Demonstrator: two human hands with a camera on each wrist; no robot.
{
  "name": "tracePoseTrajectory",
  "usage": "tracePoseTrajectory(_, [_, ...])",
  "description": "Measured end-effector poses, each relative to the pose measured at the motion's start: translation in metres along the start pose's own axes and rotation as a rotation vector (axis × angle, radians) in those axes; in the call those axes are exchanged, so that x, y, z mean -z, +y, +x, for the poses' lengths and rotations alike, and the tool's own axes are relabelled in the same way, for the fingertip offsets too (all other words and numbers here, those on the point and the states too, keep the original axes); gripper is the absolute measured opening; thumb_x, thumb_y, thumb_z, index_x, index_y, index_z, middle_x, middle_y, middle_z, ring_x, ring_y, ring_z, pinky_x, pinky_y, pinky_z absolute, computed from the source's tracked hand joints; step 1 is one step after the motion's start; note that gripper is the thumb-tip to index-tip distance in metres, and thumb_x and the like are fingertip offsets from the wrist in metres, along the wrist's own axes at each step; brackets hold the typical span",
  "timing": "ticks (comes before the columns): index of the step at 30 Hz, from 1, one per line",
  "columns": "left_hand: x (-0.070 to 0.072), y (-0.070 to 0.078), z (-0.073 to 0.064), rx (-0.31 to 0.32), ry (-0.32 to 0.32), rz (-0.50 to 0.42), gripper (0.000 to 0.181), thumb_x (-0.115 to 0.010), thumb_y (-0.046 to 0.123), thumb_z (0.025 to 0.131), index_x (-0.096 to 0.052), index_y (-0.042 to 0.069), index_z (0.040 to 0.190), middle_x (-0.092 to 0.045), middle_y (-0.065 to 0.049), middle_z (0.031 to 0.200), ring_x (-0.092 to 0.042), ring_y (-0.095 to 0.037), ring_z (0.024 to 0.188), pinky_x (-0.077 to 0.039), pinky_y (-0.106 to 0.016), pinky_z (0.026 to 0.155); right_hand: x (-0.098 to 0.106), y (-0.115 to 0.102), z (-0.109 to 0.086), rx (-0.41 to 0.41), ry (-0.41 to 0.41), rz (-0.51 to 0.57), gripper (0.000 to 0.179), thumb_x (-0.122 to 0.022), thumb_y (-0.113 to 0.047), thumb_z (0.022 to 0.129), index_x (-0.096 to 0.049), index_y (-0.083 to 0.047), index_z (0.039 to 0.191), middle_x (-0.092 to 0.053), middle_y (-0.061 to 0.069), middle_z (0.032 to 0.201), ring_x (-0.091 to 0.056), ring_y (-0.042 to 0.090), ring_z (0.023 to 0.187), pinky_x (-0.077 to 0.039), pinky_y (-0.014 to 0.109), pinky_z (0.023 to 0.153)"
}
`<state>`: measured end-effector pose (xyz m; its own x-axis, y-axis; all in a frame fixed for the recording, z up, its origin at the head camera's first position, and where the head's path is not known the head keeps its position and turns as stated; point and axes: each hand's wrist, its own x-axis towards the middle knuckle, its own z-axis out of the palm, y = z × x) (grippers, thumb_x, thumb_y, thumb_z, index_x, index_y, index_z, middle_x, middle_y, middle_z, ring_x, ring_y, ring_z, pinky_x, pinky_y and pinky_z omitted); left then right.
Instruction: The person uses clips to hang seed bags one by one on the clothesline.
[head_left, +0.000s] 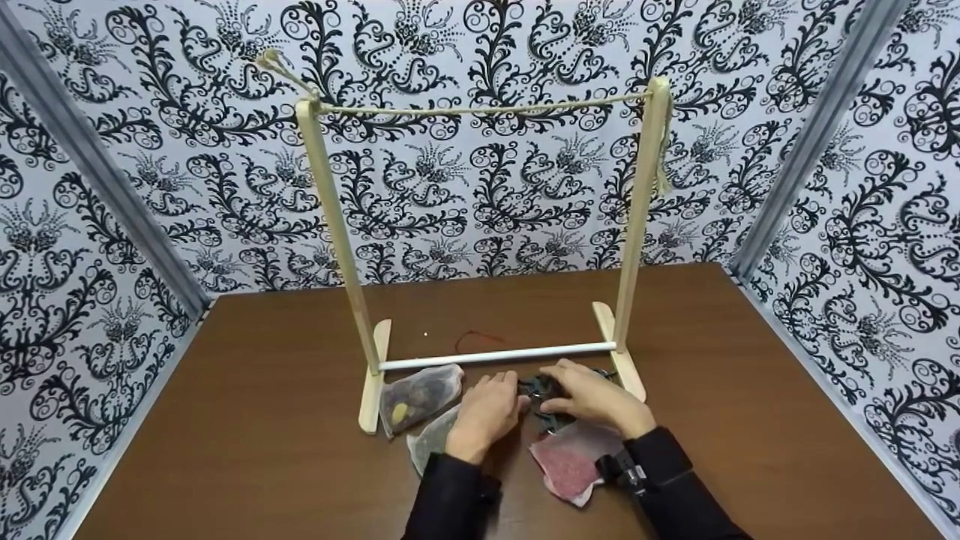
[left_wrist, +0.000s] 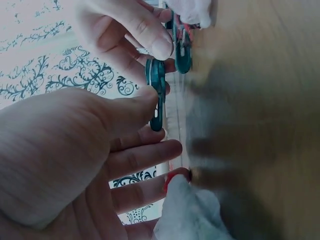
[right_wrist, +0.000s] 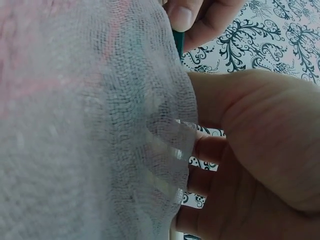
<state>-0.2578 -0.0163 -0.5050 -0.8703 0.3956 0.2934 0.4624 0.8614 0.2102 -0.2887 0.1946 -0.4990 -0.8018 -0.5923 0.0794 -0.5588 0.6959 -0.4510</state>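
In the left wrist view, my left hand [left_wrist: 55, 150] pinches a dark green clothespin [left_wrist: 158, 92] between thumb and forefinger; its other fingers extend below. My right hand [head_left: 596, 397] is at the clothespins, thumb and forefinger apart in the head view. Another green clothespin [left_wrist: 183, 56] sits close beside its fingers. A mesh bag with pink contents [head_left: 574, 465] lies under the right wrist and hides part of that hand in the right wrist view. Beside the left hand lie a mesh bag with greenish contents [head_left: 429, 442] and one with dark contents [head_left: 424, 394].
A wooden frame [head_left: 634, 225] stands behind the hands, with a rope [head_left: 480, 111] strung across its top and a white bar [head_left: 495, 356] near the base. A red string [head_left: 480, 334] lies behind the bar on the brown table [head_left: 247, 420]. Patterned walls [head_left: 480, 187] enclose the table's back and sides.
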Motion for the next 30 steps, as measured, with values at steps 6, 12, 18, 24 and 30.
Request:
tracePoseTrajectory(6, [0.003, -0.007, -0.002, -0.097, 0.007, -0.019, 0.027, -0.068, 0.025, 0.097, -0.062, 0.004, 0.114, -0.07, -0.01, 0.103, -0.068, -0.032, 0.092, -0.055, -0.042, 0.079, 0.001, 0.001, 0.002, 0.082, 0.023, 0.007, 0.052, -0.072, -0.032, 0.095, -0.061, 0.001, 0.133, -0.063, 0.006, 0.11, -0.06, 0.019, 0.095, -0.051, 0.04, 0.083])
tracePoseTrajectory(12, [0.011, -0.013, -0.001, -0.073, -0.068, -0.151, 0.038, -0.07, 0.032, 0.097, -0.064, 0.004, 0.122, -0.068, -0.01, 0.112, -0.068, -0.03, 0.1, -0.054, -0.042, 0.085, 0.004, -0.003, 0.002, 0.113, 0.053, -0.01, 0.045, -0.074, -0.033, 0.093, -0.065, -0.005, 0.126, -0.063, 0.003, 0.106, -0.061, 0.017, 0.092, -0.052, 0.037, 0.079])
tracePoseTrajectory(18, [0.016, -0.015, -0.001, -0.078, -0.081, -0.2, 0.044, -0.07, 0.034, 0.097, -0.065, 0.004, 0.128, -0.068, -0.009, 0.118, -0.067, -0.028, 0.105, -0.054, -0.042, 0.088, 0.007, -0.008, 0.002, 0.121, 0.072, -0.048, 0.045, -0.076, -0.036, 0.091, -0.066, -0.008, 0.125, -0.061, -0.001, 0.101, -0.057, 0.013, 0.085, -0.05, 0.033, 0.072])
tracePoseTrajectory(24, [0.02, -0.017, -0.005, -0.135, -0.011, -0.195, 0.037, -0.069, 0.032, 0.098, -0.067, 0.006, 0.124, -0.069, -0.008, 0.115, -0.069, -0.025, 0.102, -0.055, -0.04, 0.085, 0.01, -0.011, 0.0, 0.151, 0.061, -0.029, 0.05, -0.075, -0.037, 0.091, -0.065, -0.005, 0.128, -0.063, 0.0, 0.103, -0.059, 0.015, 0.087, -0.05, 0.034, 0.074])
tracePoseTrajectory(30, [0.022, -0.018, -0.007, -0.184, 0.069, -0.166, 0.031, -0.069, 0.029, 0.098, -0.068, 0.006, 0.119, -0.071, -0.008, 0.111, -0.07, -0.026, 0.096, -0.056, -0.04, 0.082, 0.011, -0.014, -0.003, 0.18, 0.077, -0.016, 0.054, -0.072, -0.037, 0.093, -0.062, -0.004, 0.134, -0.064, 0.002, 0.105, -0.06, 0.015, 0.09, -0.051, 0.036, 0.077])
